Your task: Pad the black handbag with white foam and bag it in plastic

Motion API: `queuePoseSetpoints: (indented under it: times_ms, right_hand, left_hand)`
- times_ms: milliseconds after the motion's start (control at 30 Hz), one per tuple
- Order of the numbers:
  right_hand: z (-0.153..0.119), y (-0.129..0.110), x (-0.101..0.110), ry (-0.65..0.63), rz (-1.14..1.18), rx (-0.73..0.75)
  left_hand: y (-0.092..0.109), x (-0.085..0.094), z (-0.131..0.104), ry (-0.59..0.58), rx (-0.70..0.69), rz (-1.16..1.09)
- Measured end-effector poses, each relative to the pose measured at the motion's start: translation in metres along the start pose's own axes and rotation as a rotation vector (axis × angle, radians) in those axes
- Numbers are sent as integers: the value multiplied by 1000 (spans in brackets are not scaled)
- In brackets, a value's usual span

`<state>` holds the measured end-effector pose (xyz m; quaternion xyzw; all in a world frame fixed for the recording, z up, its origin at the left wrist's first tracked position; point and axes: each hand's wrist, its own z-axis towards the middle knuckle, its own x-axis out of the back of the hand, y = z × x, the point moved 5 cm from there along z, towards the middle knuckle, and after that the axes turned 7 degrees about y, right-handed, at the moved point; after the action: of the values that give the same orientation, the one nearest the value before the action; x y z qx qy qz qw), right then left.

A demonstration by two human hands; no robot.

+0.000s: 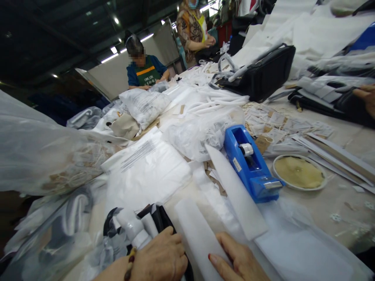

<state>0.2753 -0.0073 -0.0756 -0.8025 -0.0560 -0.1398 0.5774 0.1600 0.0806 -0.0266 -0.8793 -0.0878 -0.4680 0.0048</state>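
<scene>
At the bottom centre lies my left hand (159, 253), a beaded bracelet on its wrist. Its fingers curl down over a black item (159, 216) with white wrapping; what the fingertips hold is hidden. My right hand (238, 259) has its thumb and fingers around the lower part of a white foam strip (196, 234), which lies between the two hands. Left of the black item is a bundle in clear plastic (127, 226). A second white foam strip (237, 195) rests beside a blue tape dispenser (249, 164).
White plastic bags (149, 168) lie ahead on the table. A round dish (299, 171), paper tags (272, 121) and a black bag (260, 74) are at the right. Two people stand across the table; another person's hand (367, 99) is at the right edge.
</scene>
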Motion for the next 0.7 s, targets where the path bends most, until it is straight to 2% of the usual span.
queuePoseSetpoints:
  times_ms: [200, 333, 467, 567, 700]
  right_hand:
    - [8, -27, -15, -137, -46, -37]
    - [14, -41, -24, -102, -6, -58]
    - [31, -51, -34, -24, 79, -15]
    - [45, -53, -45, -57, 98, -31]
    - [53, -52, -52, -88, 71, -50]
  left_hand:
    - [-3, -5, -22, 71, 40, 7]
    - [6, -5, -24, 70, 24, -19]
    - [11, -4, -21, 75, 58, -36]
    - [9, 1, -23, 64, 68, -67]
    - [4, 7, -27, 0, -9, -133]
